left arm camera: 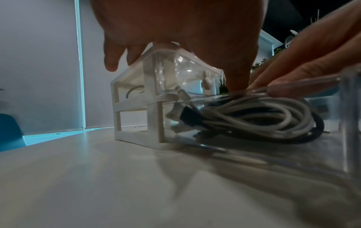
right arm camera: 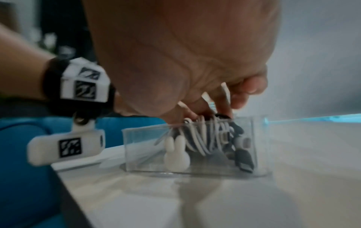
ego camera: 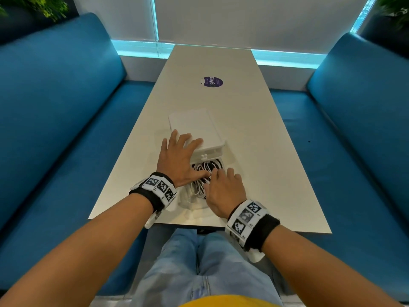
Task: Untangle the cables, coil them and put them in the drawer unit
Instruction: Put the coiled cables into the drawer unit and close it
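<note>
A white two-drawer unit [ego camera: 194,125] [left arm camera: 134,101] stands on the table. Its clear lower drawer [ego camera: 188,202] [left arm camera: 347,123] [right arm camera: 148,138] is pulled out toward me. Coiled white and dark cables [ego camera: 199,187] [left arm camera: 254,117] [right arm camera: 205,135] lie inside it. My left hand [ego camera: 183,154] [left arm camera: 175,30] rests flat on the unit's top with fingers spread, and its thumb reaches down onto the coil. My right hand [ego camera: 221,180] [left arm camera: 312,54] [right arm camera: 185,54] hovers over the drawer with its fingertips pressing on top of the coil. The right thumb is hidden.
The drawer front carries a white rabbit-shaped knob [right arm camera: 176,157]; the upper drawer has one too [ego camera: 204,155]. A purple sticker [ego camera: 213,82] lies farther up the long white table [ego camera: 265,151]. Blue sofas [ego camera: 55,107] flank both sides. The table's near edge is just below my wrists.
</note>
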Demonstrator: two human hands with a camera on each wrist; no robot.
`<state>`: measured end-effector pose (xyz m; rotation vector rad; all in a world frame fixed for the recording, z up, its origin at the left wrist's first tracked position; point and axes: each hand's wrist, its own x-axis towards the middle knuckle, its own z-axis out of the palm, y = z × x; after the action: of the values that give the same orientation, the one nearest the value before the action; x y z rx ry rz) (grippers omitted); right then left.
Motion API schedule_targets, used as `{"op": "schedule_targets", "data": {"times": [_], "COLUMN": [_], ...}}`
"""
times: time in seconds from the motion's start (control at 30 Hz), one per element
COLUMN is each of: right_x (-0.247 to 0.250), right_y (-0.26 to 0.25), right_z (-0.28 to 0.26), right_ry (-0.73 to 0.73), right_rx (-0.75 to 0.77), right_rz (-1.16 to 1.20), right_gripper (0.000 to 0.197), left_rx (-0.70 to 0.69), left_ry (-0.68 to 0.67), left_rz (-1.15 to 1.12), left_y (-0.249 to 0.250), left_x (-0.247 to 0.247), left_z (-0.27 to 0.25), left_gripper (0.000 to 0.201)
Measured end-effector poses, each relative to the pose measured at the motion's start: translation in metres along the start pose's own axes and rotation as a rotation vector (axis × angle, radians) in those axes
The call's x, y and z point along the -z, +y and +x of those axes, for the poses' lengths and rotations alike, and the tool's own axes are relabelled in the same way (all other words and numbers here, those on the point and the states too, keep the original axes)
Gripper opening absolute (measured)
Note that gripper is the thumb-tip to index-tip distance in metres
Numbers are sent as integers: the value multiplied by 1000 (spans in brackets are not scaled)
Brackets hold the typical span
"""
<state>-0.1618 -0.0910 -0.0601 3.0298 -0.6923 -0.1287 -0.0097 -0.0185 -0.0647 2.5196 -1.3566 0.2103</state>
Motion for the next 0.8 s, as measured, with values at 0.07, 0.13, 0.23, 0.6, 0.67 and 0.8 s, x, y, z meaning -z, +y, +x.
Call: {"op": "schedule_targets", "data": {"times": [0.07,0.13,0.23,0.6,0.67,0.8], "right_x": [2,4,9,11,7,6], "right_y": [10,21,31,38,34,25], "right_z": [4,10,23,39,42,42], "right_ry": [-16,-104,-154,-31,-48,-68], "right_rx": [-11,-13,-57,-82,-101,-132], "right_rz": [91,219,369,520,428,268], "right_gripper": [47,44,41,36,32,27], "left_rx": [48,72,90,9,2,-13], "left_ry": [1,-16,-17,-68,-86,-120], "left_rz": [-13,10,70,51,29,-20], "left_y": [6,10,14,8,8,2], "left_x": [0,1,2,1,3,6], "left_z": [1,3,4,-2,-2,-1], "left_gripper": [96,97,96,94,94,95]}}
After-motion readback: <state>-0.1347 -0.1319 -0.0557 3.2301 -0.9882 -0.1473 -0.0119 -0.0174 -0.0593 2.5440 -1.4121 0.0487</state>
